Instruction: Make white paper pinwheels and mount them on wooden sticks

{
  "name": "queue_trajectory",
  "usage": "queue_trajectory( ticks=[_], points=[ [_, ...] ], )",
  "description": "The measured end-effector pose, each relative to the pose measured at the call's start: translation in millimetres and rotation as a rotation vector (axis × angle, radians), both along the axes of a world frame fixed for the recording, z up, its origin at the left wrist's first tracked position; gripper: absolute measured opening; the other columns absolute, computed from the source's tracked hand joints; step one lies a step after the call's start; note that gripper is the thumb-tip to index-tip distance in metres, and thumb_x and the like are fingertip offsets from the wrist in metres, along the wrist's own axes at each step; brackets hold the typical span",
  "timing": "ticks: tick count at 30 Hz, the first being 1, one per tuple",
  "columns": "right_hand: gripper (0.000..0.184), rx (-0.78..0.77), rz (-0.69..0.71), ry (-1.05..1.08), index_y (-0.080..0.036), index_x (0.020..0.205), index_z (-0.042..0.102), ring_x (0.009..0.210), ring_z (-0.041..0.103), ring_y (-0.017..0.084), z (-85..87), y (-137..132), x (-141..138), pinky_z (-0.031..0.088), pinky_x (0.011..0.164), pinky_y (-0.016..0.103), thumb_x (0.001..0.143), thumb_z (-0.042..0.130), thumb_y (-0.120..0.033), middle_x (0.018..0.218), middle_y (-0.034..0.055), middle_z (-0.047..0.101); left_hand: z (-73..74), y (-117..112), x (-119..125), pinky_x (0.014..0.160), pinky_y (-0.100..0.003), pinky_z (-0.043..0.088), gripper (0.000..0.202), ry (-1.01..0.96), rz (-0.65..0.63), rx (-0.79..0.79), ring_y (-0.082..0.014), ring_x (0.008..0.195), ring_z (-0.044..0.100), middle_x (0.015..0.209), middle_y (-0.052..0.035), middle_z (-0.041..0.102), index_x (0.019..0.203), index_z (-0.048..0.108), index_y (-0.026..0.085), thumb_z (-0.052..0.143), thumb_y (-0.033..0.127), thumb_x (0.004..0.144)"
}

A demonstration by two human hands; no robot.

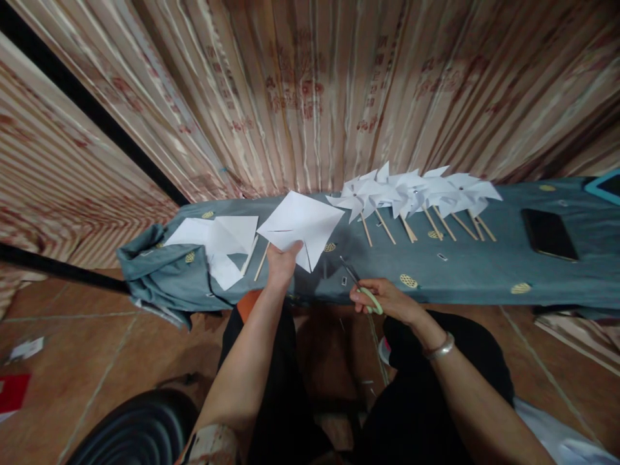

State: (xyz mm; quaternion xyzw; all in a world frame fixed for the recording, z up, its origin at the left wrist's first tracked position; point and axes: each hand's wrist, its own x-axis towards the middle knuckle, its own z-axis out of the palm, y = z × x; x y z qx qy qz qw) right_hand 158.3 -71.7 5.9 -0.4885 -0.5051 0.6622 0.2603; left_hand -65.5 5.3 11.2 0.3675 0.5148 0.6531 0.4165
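Observation:
My left hand (282, 263) pinches the near corner of a white square paper sheet (301, 226), lifted above the blue-grey cloth (465, 268) on the low table. My right hand (385, 300) is closed round the green handles of scissors (357, 283), blades pointing up-left toward the sheet, a short gap between them. More cut white paper pieces (217, 245) lie to the left, with wooden sticks (261, 260) beside them.
A row of finished white paper pinwheels (411, 190) on wooden sticks lies along the table's back. A black phone (549, 234) rests at the right, a teal-edged tablet (605, 186) beyond it. Patterned curtain behind. A dark round stool (140, 429) stands bottom left on tiled floor.

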Motion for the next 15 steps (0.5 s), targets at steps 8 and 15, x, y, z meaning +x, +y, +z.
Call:
queue_trajectory(
  ticks=[8, 15],
  points=[
    [0.049, 0.223, -0.606, 0.085, -0.02, 0.081, 0.065, 0.055, 0.057, 0.012, 3.1, 24.1, 22.5, 0.04, 0.049, 0.024, 0.061, 0.075, -0.063, 0.069, 0.0037, 0.071, 6.4, -10.9, 3.8, 0.068, -0.032, 0.051, 0.018, 0.131, -0.249, -0.108, -0.0202, 0.067, 0.063, 0.071, -0.0039, 0.07, 0.069, 0.069, 0.014, 0.071, 0.018, 0.052],
    [0.051, 0.231, -0.551, 0.173, -0.019, 0.086, 0.066, 0.057, 0.057, 0.012, 2.9, 32.5, 19.9, 0.041, 0.051, 0.023, 0.057, 0.08, -0.059, 0.07, 0.0014, 0.068, 1.2, -13.5, 10.9, 0.065, -0.029, 0.051, 0.014, 0.333, -0.458, -0.075, -0.0198, 0.067, 0.063, 0.068, -0.0014, 0.069, 0.07, 0.069, 0.017, 0.063, 0.017, 0.057]
  ],
)
